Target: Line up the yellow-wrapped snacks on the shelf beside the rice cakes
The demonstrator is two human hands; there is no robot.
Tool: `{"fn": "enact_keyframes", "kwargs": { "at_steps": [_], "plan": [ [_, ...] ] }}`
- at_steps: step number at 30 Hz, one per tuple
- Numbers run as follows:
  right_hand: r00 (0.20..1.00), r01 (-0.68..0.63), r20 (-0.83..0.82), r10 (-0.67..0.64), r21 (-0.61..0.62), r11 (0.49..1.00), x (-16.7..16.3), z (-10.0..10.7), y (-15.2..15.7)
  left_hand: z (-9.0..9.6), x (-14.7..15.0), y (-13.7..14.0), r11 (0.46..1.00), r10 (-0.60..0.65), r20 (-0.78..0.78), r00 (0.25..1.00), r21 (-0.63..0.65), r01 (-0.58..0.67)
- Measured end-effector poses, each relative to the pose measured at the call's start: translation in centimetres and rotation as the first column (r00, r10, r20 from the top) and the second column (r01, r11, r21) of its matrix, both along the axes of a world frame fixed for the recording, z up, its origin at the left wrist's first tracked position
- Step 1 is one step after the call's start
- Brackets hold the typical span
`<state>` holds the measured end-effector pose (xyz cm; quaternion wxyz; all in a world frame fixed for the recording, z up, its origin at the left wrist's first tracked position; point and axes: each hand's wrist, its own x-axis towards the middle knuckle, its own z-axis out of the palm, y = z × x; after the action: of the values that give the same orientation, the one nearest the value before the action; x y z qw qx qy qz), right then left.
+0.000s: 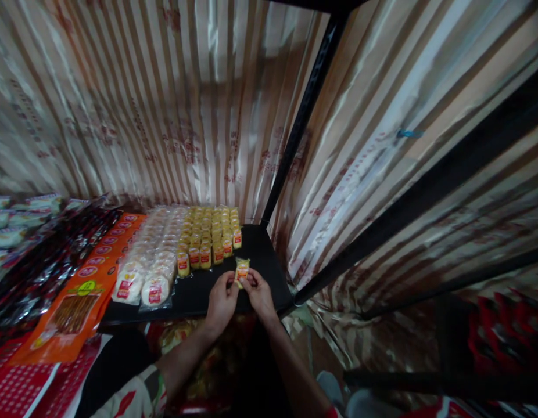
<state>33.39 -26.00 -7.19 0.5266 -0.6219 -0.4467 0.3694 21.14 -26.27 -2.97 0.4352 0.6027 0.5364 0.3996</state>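
A small yellow snack packet (242,271) with a red and white label is held upright above the black shelf (269,261). My left hand (223,296) pinches its left edge, and my right hand (259,292) grips its right side and lower front. Just beyond my hands, similar yellow packets (205,255) stand in several rows, labels facing me. To their left lie rows of round white crackers in clear wrappers (157,288), also with red labels.
Left of the crackers lies an orange snack bag (75,307), with dark shiny packets (55,255) beyond it. A striped sheet (199,104) hangs behind the shelf. A black metal post (304,110) rises at its back right corner, and a black beam (408,191) runs along the right.
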Motion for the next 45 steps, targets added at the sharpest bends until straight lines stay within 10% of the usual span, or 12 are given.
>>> {"fn": "enact_keyframes", "kwargs": {
  "at_steps": [17,36,45],
  "plan": [
    [0.929,0.130,0.350,-0.123,0.001,0.991,2.2,-0.7,9.7,-2.1,3.8,5.6,0.996,-0.074,0.019,0.997,-0.039,0.075],
    [0.846,0.086,0.524,-0.098,0.048,0.995,1.3,-1.2,10.5,-4.8,2.7,6.8,0.997,-0.047,-0.124,0.991,0.060,0.055],
    [0.669,0.119,0.735,-0.115,0.047,0.992,0.9,-1.3,9.8,-5.3,2.5,6.7,0.922,-0.062,-0.263,0.963,0.353,0.156]
  ]
}}
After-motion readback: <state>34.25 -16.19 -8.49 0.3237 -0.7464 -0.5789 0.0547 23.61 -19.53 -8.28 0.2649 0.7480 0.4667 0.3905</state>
